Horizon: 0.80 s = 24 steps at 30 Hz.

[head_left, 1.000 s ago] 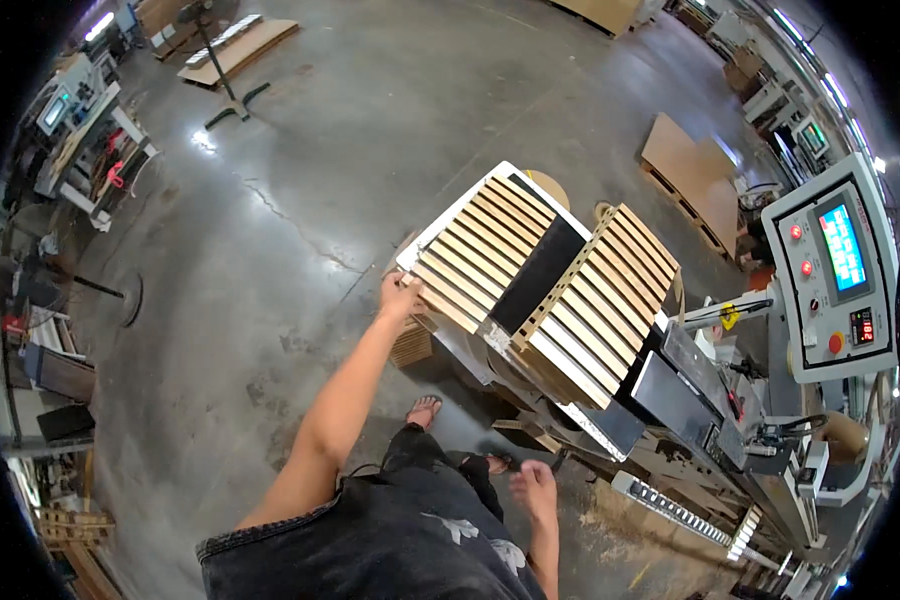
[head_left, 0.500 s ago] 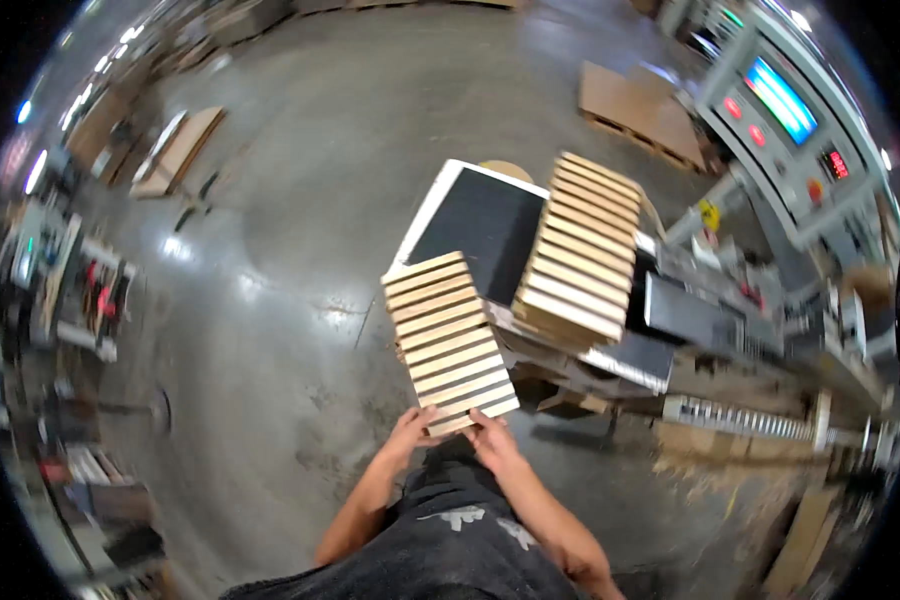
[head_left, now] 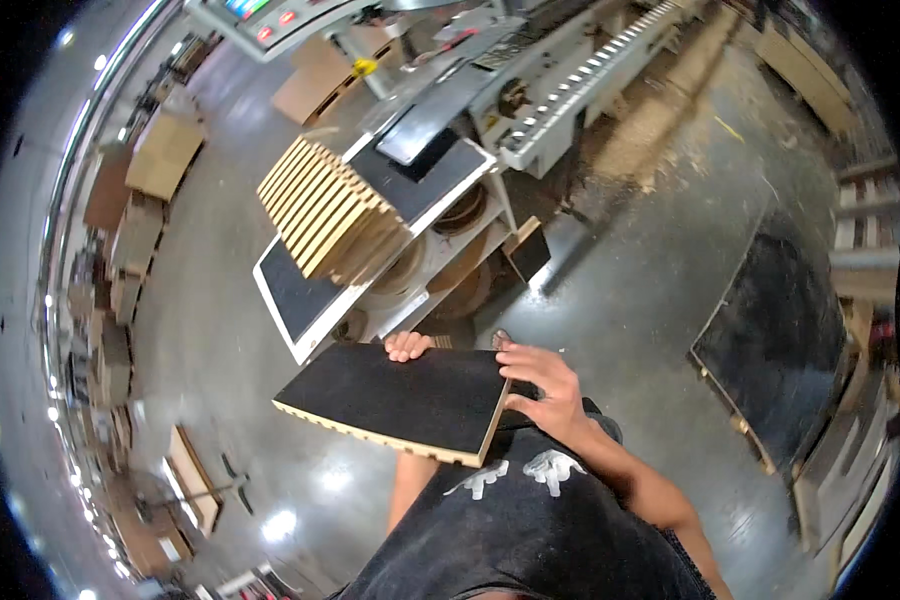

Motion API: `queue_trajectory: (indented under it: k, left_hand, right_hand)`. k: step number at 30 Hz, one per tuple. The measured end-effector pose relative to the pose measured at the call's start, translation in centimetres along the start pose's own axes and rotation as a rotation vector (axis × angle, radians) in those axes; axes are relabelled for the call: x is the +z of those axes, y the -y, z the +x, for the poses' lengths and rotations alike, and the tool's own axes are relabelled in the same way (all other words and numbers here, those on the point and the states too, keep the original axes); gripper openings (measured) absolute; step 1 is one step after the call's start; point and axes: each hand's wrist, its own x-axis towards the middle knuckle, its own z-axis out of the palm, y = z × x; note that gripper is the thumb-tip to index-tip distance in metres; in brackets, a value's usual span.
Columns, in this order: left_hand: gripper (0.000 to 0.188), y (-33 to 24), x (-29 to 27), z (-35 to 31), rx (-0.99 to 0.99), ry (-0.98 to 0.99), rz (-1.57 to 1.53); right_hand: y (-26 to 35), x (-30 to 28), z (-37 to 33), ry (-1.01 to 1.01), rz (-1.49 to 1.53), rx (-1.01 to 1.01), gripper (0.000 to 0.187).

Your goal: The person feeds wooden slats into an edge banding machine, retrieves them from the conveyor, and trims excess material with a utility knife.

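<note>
In front of my body I hold a wooden panel [head_left: 400,395], its smooth black face up and notches showing along its pale near edge. From beneath it the fingers of my left hand [head_left: 408,346] curl over the far edge; the left forearm is partly hidden under the panel. My right hand [head_left: 548,390] grips the right end, fingers on top. Beyond the panel, a stack of similar slotted wooden panels [head_left: 320,205] rests on a white-edged table [head_left: 300,295] with a black top.
Past the table stands a machine [head_left: 540,110] with a roller track and a control panel [head_left: 270,25]. Round discs lie on the shelf [head_left: 440,270] below. A small dark board [head_left: 527,250] leans there. A large black sheet [head_left: 770,340] lies at right; cardboard boxes [head_left: 165,155] line the left.
My view has swung to the right. The panel has been turned from its slatted face to its black face, and my right hand has shifted to its right end.
</note>
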Motion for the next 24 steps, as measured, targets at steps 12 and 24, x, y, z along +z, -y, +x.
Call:
queue_trajectory:
  k: [12, 24]
  left_hand:
    - [0.012, 11.2, 3.3, 8.9, -0.361, 0.667, -0.239]
    - [0.019, 15.2, 5.7, 10.8, -0.314, -0.180, 0.282]
  right_hand:
    - [1.8, -6.5, -2.7, -0.381, -0.043, 0.052, 0.074]
    - [-2.7, -8.3, 0.4, -0.271, -0.483, -0.017, 0.028]
